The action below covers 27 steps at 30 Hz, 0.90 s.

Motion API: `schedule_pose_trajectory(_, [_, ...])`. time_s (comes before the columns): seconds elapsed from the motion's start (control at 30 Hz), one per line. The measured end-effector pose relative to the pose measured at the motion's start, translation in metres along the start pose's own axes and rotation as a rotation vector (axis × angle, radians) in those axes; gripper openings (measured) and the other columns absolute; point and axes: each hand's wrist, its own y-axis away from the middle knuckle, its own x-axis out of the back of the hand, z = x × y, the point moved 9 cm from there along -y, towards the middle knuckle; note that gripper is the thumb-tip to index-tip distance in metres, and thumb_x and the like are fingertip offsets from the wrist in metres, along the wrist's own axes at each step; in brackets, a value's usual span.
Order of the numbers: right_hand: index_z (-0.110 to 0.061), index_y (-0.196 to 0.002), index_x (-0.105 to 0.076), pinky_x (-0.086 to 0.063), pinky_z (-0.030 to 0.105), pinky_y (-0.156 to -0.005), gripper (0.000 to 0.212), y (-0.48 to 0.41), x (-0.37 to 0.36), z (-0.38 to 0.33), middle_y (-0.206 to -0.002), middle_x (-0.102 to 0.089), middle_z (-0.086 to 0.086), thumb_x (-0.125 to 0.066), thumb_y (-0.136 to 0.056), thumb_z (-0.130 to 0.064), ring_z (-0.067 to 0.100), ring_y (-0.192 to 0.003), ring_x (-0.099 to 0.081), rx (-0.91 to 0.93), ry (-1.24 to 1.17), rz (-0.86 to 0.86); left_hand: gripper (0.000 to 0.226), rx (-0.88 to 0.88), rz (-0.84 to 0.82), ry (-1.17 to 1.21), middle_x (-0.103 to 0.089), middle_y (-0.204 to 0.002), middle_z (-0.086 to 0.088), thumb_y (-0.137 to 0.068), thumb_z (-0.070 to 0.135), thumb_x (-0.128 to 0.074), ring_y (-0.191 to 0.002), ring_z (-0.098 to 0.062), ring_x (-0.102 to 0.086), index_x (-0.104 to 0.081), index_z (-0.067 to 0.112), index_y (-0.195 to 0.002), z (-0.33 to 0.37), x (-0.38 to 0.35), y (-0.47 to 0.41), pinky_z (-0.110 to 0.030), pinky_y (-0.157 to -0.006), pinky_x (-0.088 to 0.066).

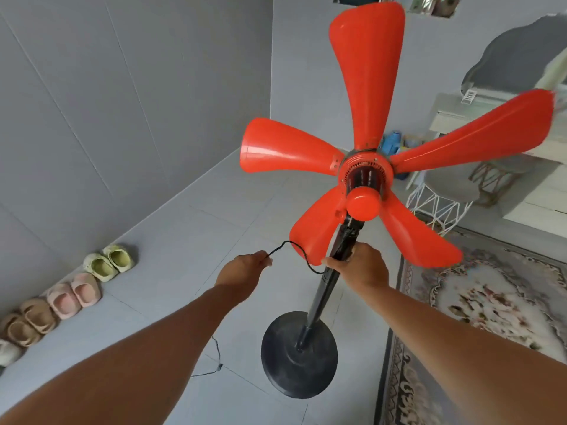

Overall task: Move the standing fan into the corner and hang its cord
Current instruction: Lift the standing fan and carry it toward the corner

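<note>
Grey tiled floor [190, 240], fan pole [329, 279] in right hand [359, 265], cord [294, 253] in left hand [245, 268]

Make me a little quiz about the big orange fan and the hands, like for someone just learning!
1. True or false: the right hand grips the fan's black pole.
2. What does the left hand pinch? A) a slipper B) the black cord C) a blade
3. Fill in: the fan's round base stands on the grey tiled ____, beside the patterned rug.

Key: 1 true; 2 B; 3 floor.
</note>
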Motion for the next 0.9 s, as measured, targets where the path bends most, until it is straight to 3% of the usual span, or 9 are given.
schedule_pose_trajectory(0.13, [-0.017,-0.084,-0.069,-0.045,0.027,-0.065,0.027,-0.035,-0.009,-0.033,-0.090,-0.075,0.004,-0.079,-0.071,-0.039,0.027,-0.088,-0.069,0.108,-0.058,-0.037,0.034,-0.156,-0.093,-0.227,-0.065,-0.113,-0.007,-0.101,0.024,-0.030,-0.096,-0.028,-0.061,-0.054,0.023,-0.125,0.031,0.002,-0.038,-0.028,-0.068,-0.036])
schedule_pose_trajectory(0.37, [-0.024,-0.077,-0.063,-0.047,0.031,-0.065,0.022,-0.102,-0.033,-0.093,-0.075,-0.067,-0.004,-0.078,-0.070,-0.039,0.025,-0.081,-0.067,0.187,-0.138,-0.084,0.047,-0.199,-0.122,0.018,-0.064,-0.107,-0.026,-0.102,0.025,-0.032,-0.086,-0.042,-0.062,-0.024,0.017,-0.147,0.066,0.022,-0.110,-0.040,-0.074,-0.047])
schedule_pose_trajectory(0.53, [-0.017,-0.088,-0.069,-0.057,0.035,-0.069,0.027,-0.151,-0.045,-0.121,-0.085,-0.074,0.002,-0.080,-0.071,-0.035,0.026,-0.079,-0.071,0.193,-0.182,-0.094,0.045,-0.171,-0.227,0.273,-0.061,-0.078,-0.010,-0.098,0.012,-0.032,-0.058,-0.012,-0.051,-0.033,0.021,-0.142,0.063,0.040,-0.161,-0.020,-0.057,-0.041])
schedule_pose_trajectory(0.63, [-0.015,-0.091,-0.070,-0.059,0.044,-0.076,0.032,-0.193,-0.047,-0.146,-0.093,-0.076,0.005,-0.081,-0.070,-0.036,0.026,-0.084,-0.071,0.178,-0.172,-0.104,0.057,-0.089,-0.259,0.301,-0.055,-0.067,0.000,-0.095,0.008,-0.031,-0.053,-0.012,-0.051,-0.033,0.033,-0.147,0.041,0.059,-0.205,-0.021,-0.054,-0.044])
schedule_pose_trajectory(0.73, [-0.013,-0.095,-0.071,-0.058,0.043,-0.079,0.036,-0.233,-0.043,-0.164,-0.097,-0.075,0.005,-0.080,-0.070,-0.039,0.027,-0.089,-0.070,0.182,-0.147,-0.063,0.066,-0.033,-0.325,0.305,-0.062,-0.082,0.000,-0.092,-0.003,-0.033,-0.057,-0.015,-0.064,-0.039,0.039,-0.143,0.025,0.070,-0.240,-0.027,-0.053,-0.051])
schedule_pose_trajectory(0.77, [-0.012,-0.094,-0.071,-0.058,0.043,-0.079,0.037,-0.242,-0.042,-0.168,-0.095,-0.075,0.006,-0.080,-0.070,-0.039,0.027,-0.089,-0.070,0.177,-0.151,-0.056,0.068,-0.052,-0.322,0.268,-0.047,-0.123,-0.001,-0.091,-0.004,-0.034,-0.062,-0.013,-0.065,-0.040,0.041,-0.142,0.024,0.074,-0.249,-0.023,-0.049,-0.050])
schedule_pose_trajectory(0.8, [-0.011,-0.091,-0.071,-0.058,0.042,-0.078,0.036,-0.254,-0.042,-0.173,-0.092,-0.075,0.005,-0.080,-0.070,-0.040,0.027,-0.088,-0.070,0.170,-0.166,-0.049,0.064,-0.106,-0.297,0.203,-0.038,-0.079,0.012,-0.093,-0.001,-0.036,-0.060,-0.010,-0.060,-0.042,0.041,-0.141,0.028,0.081,-0.263,-0.019,-0.048,-0.045])
schedule_pose_trajectory(0.83, [-0.012,-0.087,-0.070,-0.058,0.041,-0.076,0.035,-0.266,-0.043,-0.176,-0.087,-0.074,0.003,-0.080,-0.070,-0.040,0.026,-0.085,-0.070,0.166,-0.175,-0.043,0.054,-0.167,-0.262,0.130,-0.062,-0.089,-0.002,-0.096,0.007,-0.037,-0.058,-0.008,-0.053,-0.045,0.038,-0.139,0.035,0.086,-0.277,-0.016,-0.048,-0.037])
schedule_pose_trajectory(0.9, [-0.014,-0.079,-0.067,-0.058,0.041,-0.073,0.032,-0.293,-0.044,-0.181,-0.078,-0.071,0.001,-0.079,-0.069,-0.042,0.026,-0.078,-0.071,0.155,-0.183,-0.035,0.039,-0.231,-0.218,0.033,-0.064,-0.098,-0.010,-0.101,0.021,-0.034,-0.061,-0.014,-0.047,-0.052,0.029,-0.135,0.050,0.097,-0.310,-0.020,-0.052,-0.030])
